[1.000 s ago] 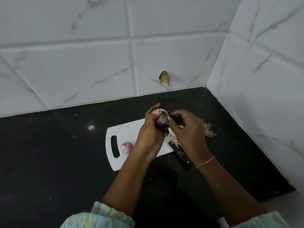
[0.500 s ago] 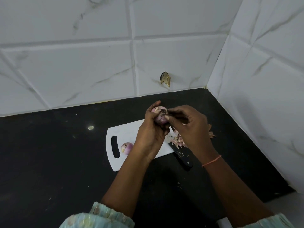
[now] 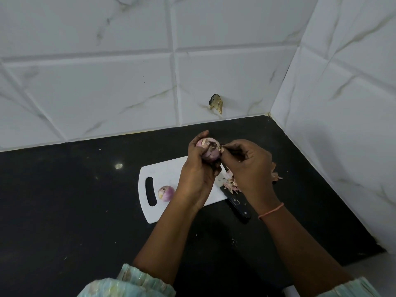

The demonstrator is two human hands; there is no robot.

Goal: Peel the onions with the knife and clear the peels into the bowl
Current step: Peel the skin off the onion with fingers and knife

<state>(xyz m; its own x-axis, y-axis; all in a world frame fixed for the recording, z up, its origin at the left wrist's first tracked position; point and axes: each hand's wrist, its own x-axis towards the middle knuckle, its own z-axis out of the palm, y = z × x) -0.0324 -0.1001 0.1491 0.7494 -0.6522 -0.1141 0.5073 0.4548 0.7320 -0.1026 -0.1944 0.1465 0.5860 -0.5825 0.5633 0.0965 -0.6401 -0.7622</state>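
Knife [image 3: 237, 203] blade hidden under peels [image 3: 230, 183], right hand [image 3: 249, 168].

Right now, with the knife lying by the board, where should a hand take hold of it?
Grip the knife by its black handle, coming from the near right: the handle points toward the person, off the cutting board, while the blade end lies hidden under onion peels.

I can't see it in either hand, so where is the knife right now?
In the head view the knife lies on the black counter at the white cutting board's right edge, under the right hand, beside the peels.
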